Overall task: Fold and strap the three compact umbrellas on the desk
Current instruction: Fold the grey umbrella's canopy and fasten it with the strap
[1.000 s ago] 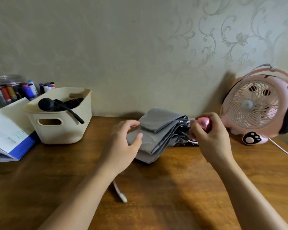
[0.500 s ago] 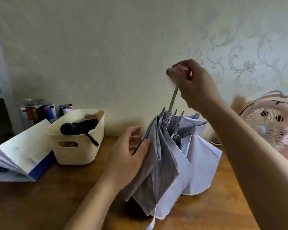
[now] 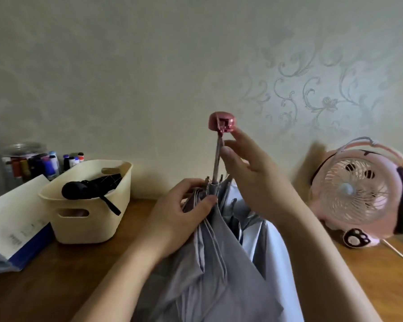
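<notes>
Ribs of the grey umbrella (image 3: 219, 275) were bunched in the gripping left hand (image 3: 184, 212) above the tabletop (image 3: 91, 275). The right hand (image 3: 254, 177) lay loose-fingered, thumb against the shaft. Pressing the pink handle (image 3: 221, 124) straight down, fabric kept clear, seemed wisest.

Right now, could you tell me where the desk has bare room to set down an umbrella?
The desk is bare front left, between the booklet, the basket and the umbrella, and front right, below the fan, though its cord crosses there. Centre is crowded.
</notes>
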